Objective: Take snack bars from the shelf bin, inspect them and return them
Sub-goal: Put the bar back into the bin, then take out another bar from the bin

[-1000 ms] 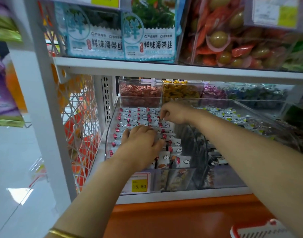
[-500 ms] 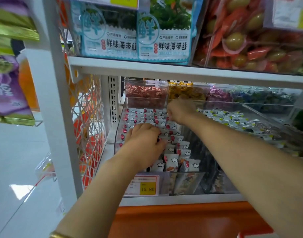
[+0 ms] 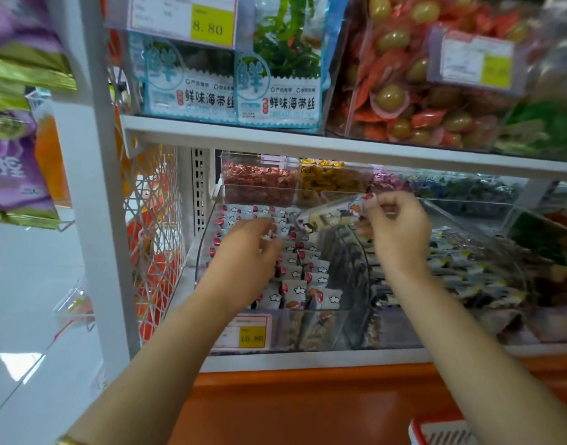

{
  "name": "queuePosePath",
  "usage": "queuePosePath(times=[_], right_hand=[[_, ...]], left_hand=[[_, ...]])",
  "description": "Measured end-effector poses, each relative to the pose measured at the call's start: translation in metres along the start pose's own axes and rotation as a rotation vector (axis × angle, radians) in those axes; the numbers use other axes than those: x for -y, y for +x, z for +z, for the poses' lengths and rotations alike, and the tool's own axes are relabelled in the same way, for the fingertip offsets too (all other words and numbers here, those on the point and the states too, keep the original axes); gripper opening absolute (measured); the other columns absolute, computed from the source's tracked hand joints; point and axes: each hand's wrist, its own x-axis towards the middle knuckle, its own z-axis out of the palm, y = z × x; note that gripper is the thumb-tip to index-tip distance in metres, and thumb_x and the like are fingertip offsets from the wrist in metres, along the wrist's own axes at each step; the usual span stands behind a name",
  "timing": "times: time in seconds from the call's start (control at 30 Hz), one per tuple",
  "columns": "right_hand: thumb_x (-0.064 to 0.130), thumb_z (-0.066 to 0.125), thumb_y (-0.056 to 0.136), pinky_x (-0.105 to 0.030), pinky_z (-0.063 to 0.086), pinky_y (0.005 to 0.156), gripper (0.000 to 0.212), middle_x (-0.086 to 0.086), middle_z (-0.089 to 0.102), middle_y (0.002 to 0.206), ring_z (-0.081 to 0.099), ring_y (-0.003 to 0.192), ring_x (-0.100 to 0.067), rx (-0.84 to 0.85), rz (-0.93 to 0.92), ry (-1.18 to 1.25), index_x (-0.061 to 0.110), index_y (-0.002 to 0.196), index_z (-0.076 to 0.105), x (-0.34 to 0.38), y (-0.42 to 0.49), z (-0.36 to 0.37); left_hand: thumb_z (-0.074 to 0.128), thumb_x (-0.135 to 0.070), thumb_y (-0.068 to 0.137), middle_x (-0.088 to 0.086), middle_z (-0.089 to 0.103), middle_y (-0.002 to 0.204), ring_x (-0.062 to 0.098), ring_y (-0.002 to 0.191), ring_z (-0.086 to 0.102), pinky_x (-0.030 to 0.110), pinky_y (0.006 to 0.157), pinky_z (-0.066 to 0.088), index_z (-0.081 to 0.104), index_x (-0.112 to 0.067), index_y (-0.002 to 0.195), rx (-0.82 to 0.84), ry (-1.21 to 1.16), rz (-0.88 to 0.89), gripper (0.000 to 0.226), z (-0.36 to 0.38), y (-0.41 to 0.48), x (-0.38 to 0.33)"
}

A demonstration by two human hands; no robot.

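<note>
Shop, snack aisle. White metal shelves (image 3: 308, 139) in tiers. Yellow price tag 15.80 (image 3: 251, 338) on near front of clear bin (image 3: 327, 329) packed with wrapped snack bars (image 3: 295, 293). Second tag 8.80 (image 3: 207, 25) far above, over identical seaweed packs (image 3: 275, 91). Further bins of wrapped sweets (image 3: 259, 178) behind. Bagged goods (image 3: 9, 162) hang at left. Red basket (image 3: 442, 433) at near right. Glossy floor (image 3: 25, 284) at left.

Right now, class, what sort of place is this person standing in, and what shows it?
Most likely a shop aisle. Yellow price tags mark the goods, a clear bin holds rows of wrapped snack bars, and sealed food packets fill the shelf above.
</note>
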Motion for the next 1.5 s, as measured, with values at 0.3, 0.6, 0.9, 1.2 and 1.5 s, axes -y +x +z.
queuePosePath(times=[0.3,0.6,0.9,1.2,1.5], right_hand=[[0.004,0.058,0.087,-0.021,0.055,0.058,0.007,-0.002,0.066,0.068,0.066,0.061,-0.014,0.217,0.407,0.664,0.004,0.081,0.063,0.019,-0.057,-0.027],[0.009,0.064,0.070,-0.019,0.054,0.050,0.008,-0.006,0.068,0.065,0.067,0.059,-0.012,0.328,0.787,1.037,0.008,0.070,0.072,0.011,-0.059,-0.028],[0.006,0.063,0.075,-0.018,0.053,0.048,0.005,-0.007,0.065,0.063,0.064,0.054,-0.011,0.217,0.847,1.099,0.003,0.074,0.067,0.008,-0.059,-0.023],[0.010,0.058,0.089,-0.027,0.055,0.058,0.006,-0.007,0.063,0.075,0.065,0.061,-0.017,0.254,0.465,0.588,0.010,0.089,0.064,0.001,-0.057,-0.031],[0.018,0.059,0.089,-0.024,0.056,0.058,0.015,0.005,0.067,0.092,0.066,0.085,-0.012,0.396,0.158,0.303,0.029,0.092,0.069,-0.002,-0.061,-0.031]], left_hand=[[0.052,-0.017,0.092,0.007,0.066,0.076,0.013,0.070,0.064,0.019,0.061,0.055,0.065,-0.005,0.087,0.082,-0.872,-0.339,0.019,-0.009,-0.019,-0.010],[0.053,-0.020,0.091,0.005,0.059,0.064,0.010,0.057,0.058,0.017,0.056,0.054,0.056,-0.011,0.067,0.040,-1.049,-0.419,0.026,-0.016,-0.020,-0.008],[0.056,-0.011,0.089,-0.002,0.053,0.053,0.004,0.045,0.049,0.012,0.042,0.045,0.061,-0.011,0.062,0.016,-1.300,-0.509,0.027,-0.012,-0.017,-0.014],[0.056,-0.012,0.089,0.005,0.062,0.077,0.011,0.068,0.061,0.018,0.063,0.054,0.062,-0.007,0.082,0.153,-0.921,-0.304,0.011,-0.005,-0.020,-0.010],[0.056,-0.013,0.090,0.005,0.066,0.097,0.013,0.077,0.070,0.019,0.071,0.056,0.064,-0.026,0.109,0.151,-0.680,-0.194,0.025,-0.006,-0.024,-0.013]])
